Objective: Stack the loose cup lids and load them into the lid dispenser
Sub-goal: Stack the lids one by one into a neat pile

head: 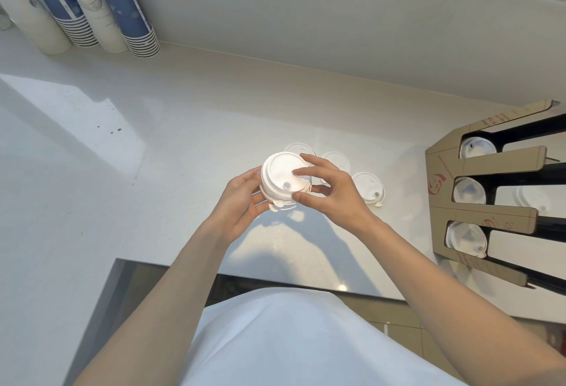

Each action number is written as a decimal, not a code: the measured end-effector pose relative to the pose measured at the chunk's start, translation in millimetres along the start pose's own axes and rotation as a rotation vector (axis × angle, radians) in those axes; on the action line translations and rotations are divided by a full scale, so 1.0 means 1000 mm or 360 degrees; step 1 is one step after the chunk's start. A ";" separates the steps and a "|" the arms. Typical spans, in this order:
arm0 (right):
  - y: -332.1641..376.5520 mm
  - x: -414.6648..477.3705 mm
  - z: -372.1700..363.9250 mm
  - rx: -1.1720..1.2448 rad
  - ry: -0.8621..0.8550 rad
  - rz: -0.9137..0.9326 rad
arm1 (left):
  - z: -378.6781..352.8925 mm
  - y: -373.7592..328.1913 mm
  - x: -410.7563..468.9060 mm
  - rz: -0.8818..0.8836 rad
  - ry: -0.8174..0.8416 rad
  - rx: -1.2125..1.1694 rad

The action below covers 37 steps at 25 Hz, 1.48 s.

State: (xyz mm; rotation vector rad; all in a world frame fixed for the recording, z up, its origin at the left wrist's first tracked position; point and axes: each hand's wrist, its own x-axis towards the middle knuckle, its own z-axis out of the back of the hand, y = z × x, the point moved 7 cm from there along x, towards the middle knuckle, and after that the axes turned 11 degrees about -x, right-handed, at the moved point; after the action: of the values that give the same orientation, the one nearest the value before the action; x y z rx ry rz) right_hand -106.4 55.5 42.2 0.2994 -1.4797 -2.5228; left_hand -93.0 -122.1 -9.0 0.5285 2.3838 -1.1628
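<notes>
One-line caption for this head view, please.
Both hands, left hand and right hand, hold a stack of white lids above the counter, cardboard lid dispenser alongside.

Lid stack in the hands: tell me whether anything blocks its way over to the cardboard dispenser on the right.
Nothing visible blocks it. One loose lid lies on the counter between the lid stack and the dispenser, but flat and low, so the stack can pass above it.

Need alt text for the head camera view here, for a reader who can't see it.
Two bare hands, left hand and right hand, hold a short stack of white cup lids above a white counter. Three loose lids lie behind; a cardboard lid dispenser sits right, paper cup stacks far left.
</notes>
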 end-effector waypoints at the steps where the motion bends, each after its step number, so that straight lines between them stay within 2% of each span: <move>1: 0.000 0.000 0.001 0.0021 0.0001 -0.0004 | -0.002 -0.001 0.000 0.0005 0.0000 -0.0019; 4: -0.001 -0.002 0.003 0.0099 0.0031 -0.0019 | -0.008 -0.002 -0.002 0.0044 0.0004 -0.0074; 10: 0.001 -0.007 0.008 0.0254 0.0083 -0.0057 | -0.021 -0.004 -0.007 -0.0060 0.0107 0.0061; 18: 0.000 -0.010 0.014 0.0539 -0.0186 -0.0175 | -0.029 -0.008 -0.009 -0.0099 0.0119 0.0059; 24: 0.003 -0.013 0.017 0.0546 -0.0424 -0.0183 | -0.038 -0.009 -0.013 -0.0139 0.0154 0.0107; 37: 0.012 -0.018 0.015 0.0503 -0.0414 -0.0222 | -0.046 -0.010 -0.016 -0.0224 0.0124 0.0184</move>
State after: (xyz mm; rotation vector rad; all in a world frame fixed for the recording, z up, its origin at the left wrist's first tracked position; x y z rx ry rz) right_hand -92.6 66.8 61.4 0.1268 -2.0296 -2.5022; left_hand -94.7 -93.4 30.9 0.4566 2.4645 -1.3710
